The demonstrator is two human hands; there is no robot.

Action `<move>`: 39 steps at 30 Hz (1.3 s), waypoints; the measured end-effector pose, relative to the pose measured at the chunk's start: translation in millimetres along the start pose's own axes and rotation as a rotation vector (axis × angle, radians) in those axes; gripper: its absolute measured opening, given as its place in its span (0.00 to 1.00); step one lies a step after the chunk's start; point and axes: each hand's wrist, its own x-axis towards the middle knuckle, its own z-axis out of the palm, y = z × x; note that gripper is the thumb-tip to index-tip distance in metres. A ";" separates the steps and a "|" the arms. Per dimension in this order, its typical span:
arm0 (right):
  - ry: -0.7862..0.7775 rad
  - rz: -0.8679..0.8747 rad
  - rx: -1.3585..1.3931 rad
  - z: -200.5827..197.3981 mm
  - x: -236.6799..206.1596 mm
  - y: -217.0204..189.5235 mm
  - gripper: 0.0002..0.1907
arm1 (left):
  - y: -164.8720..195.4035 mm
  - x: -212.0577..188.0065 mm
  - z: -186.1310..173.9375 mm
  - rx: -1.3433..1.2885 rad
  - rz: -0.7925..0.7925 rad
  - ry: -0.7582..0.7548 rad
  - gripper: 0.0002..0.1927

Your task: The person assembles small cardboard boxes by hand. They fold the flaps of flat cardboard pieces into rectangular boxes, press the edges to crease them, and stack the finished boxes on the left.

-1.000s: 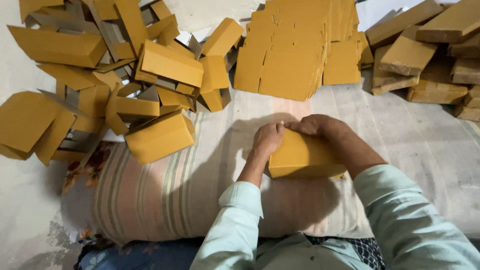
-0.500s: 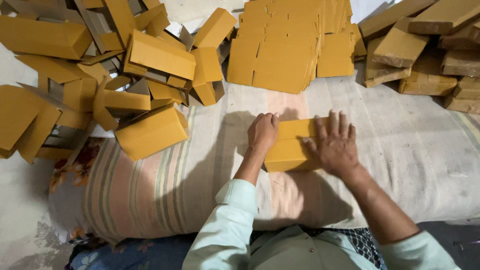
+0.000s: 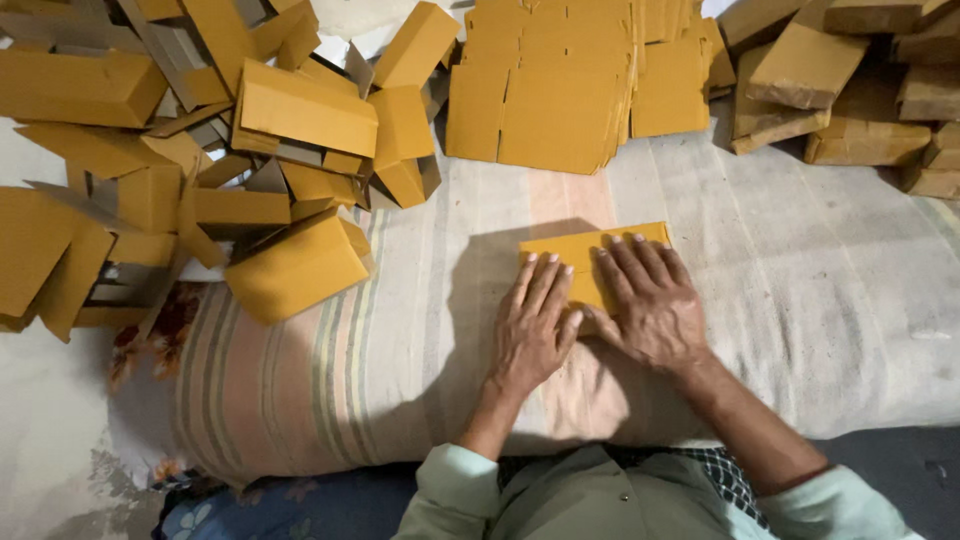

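Here, both my hands lie flat, fingers spread, on one yellow cardboard piece [image 3: 590, 262]; neither grip closes around it, they only press it down onto the striped cushion [image 3: 400, 340]. My left hand [image 3: 535, 325] covers its near left corner, my right hand [image 3: 650, 305] sits just beside, thumbs nearly touching. Beyond my fingertips lies one stack of flat yellow sheets [image 3: 560, 90]; I cannot count its layers. Far out past my left hand, a heap of folded yellow boxes [image 3: 200, 160], well over ten. Beyond my right, a pile of brown boxes [image 3: 850, 90], at least six.
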 end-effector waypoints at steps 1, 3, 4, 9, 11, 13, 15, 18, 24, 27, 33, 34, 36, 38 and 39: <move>-0.021 0.002 0.008 -2.9 -1.3 5.2 0.44 | -4.3 -2.0 -3.8 -0.033 0.042 -0.031 0.33; -0.045 -0.011 0.056 -8.2 -3.6 16.0 0.49 | -10.4 -3.5 -8.2 -0.048 0.046 -0.074 0.40; -0.049 -0.029 0.102 -11.2 -5.4 22.0 0.50 | -12.5 -4.4 -10.2 -0.054 0.044 -0.094 0.44; -0.060 -0.030 0.306 -18.0 -14.0 39.4 0.47 | -7.5 -4.6 -14.6 -0.051 0.002 -0.107 0.47; -0.007 -0.029 0.372 -16.6 -15.5 39.7 0.46 | -2.1 2.4 -12.1 -0.028 -0.055 -0.112 0.42; -0.019 0.056 0.283 -9.5 -13.6 31.8 0.32 | 5.6 9.6 -6.1 0.002 -0.128 -0.106 0.35; -0.022 0.110 0.186 -1.8 -8.8 25.2 0.24 | 8.5 29.5 7.3 0.053 -0.312 -0.301 0.27; -0.077 0.134 0.100 16.3 4.5 12.4 0.24 | 9.2 54.8 28.9 0.138 -0.333 -0.310 0.28; -0.189 0.131 0.016 40.8 24.0 33.0 0.34 | -11.5 63.8 38.4 0.038 -0.440 -0.337 0.32; -0.245 0.246 0.033 40.2 13.8 55.6 0.37 | -29.7 48.3 24.2 0.001 -0.567 -0.388 0.33; -0.220 0.286 -0.168 50.6 11.8 51.5 0.37 | -35.7 50.1 17.4 0.199 -0.594 -0.377 0.33; -0.232 0.272 -0.126 57.5 21.6 43.8 0.37 | -30.3 54.3 20.4 0.243 -0.581 -0.390 0.34; -0.264 0.249 -0.077 67.7 33.2 28.4 0.37 | -13.6 64.7 29.5 0.218 -0.531 -0.426 0.34; -0.300 0.231 -0.065 74.4 40.1 18.5 0.37 | -5.0 73.0 32.8 0.213 -0.488 -0.426 0.33; -0.273 0.231 -0.041 74.5 40.2 18.4 0.36 | -3.6 74.1 31.4 0.218 -0.472 -0.419 0.33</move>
